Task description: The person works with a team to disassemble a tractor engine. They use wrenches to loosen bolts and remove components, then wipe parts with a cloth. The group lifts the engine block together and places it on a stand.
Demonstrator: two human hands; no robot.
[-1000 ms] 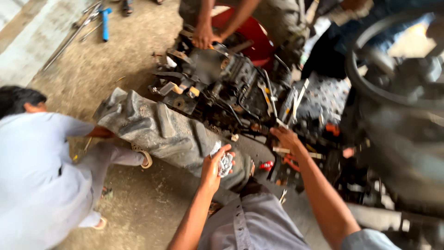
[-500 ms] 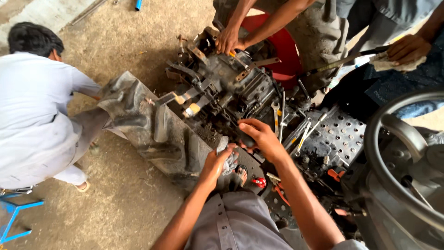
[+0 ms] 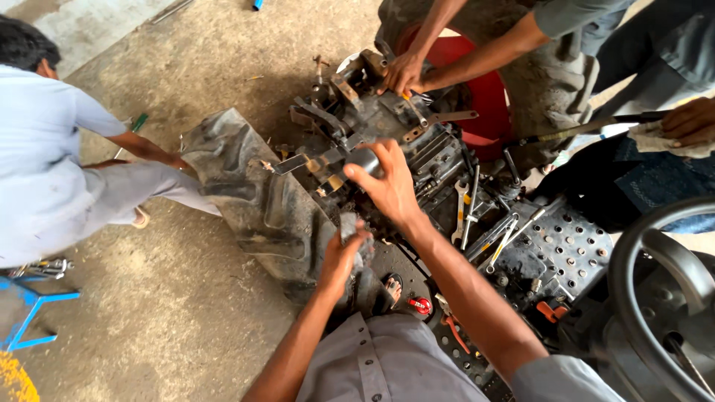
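**Desk:** What's in front of you, biggest things first?

**Me:** A stripped tractor gearbox housing (image 3: 402,149), black and greasy, between two lugged tyres: one lying on the concrete (image 3: 253,193) to the left of my fingers, one with a red rim (image 3: 484,97) standing beyond them. A steering wheel (image 3: 655,275) sits at my lower right, with a perforated footplate (image 3: 566,246) beside it.

**Desk:** And your hands?

**Me:** My right hand (image 3: 387,186) is closed around a small grey metal cylinder (image 3: 365,158), fingers curled about it, thumb across the near side. It's held just above the housing top, its long axis running roughly left to right (only the left end shows past my fingers). My left hand (image 3: 344,253) is lower and nearer me, fingers wrapped around a pale rag or wad (image 3: 348,225); I can't tell exactly what it is. The right hand is plainly the nearer one to the housing, which lies directly beyond and under its fingertips.

**Desk:** Counts?

**Me:** Two tyres, one steering wheel. About four spanners (image 3: 469,201) lie to the right of my right wrist. Three other people's hands show: one on the far side of the housing (image 3: 402,74), one holding a cloth at the right edge (image 3: 689,123), and a crouching person in a light blue shirt (image 3: 45,164) with a hand at the left tyre (image 3: 179,160).
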